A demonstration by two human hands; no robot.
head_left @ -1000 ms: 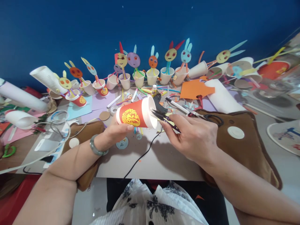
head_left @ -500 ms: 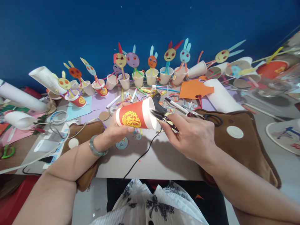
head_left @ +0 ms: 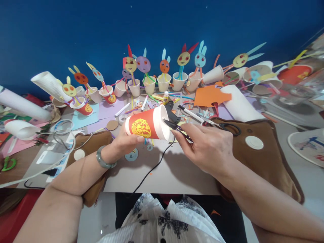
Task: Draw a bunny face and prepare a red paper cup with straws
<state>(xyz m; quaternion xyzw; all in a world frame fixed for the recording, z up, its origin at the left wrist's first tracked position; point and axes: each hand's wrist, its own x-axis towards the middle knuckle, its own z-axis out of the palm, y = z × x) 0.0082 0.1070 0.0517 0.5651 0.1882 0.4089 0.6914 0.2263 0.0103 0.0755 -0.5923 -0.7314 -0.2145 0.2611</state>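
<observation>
My left hand (head_left: 124, 136) grips a red and white paper cup (head_left: 140, 125) from below and behind, with the thumb along its near side. The cup lies tilted on its side in the air, its mouth facing right and yellow print on its red band. My right hand (head_left: 209, 143) is closed round a black plier-like tool (head_left: 174, 126) with narrow jaws. The jaws' tip overlaps the cup's open mouth; whether it touches the inner wall I cannot tell. Behind the cup lies a black glue-gun-shaped object (head_left: 173, 111), partly hidden.
Paper cups with rabbit-face figures (head_left: 164, 79) line the blue wall. Markers (head_left: 189, 113), scissors (head_left: 230, 128), orange paper (head_left: 211, 96) and scraps crowd the table's back. Brown hand warmers (head_left: 265, 155) lie at both sides. A black cable (head_left: 154, 167) crosses the front. A power strip (head_left: 63, 162) sits left.
Hardly anything differs. The cup and the tool's jaws have shifted very slightly, and both hands keep their hold.
</observation>
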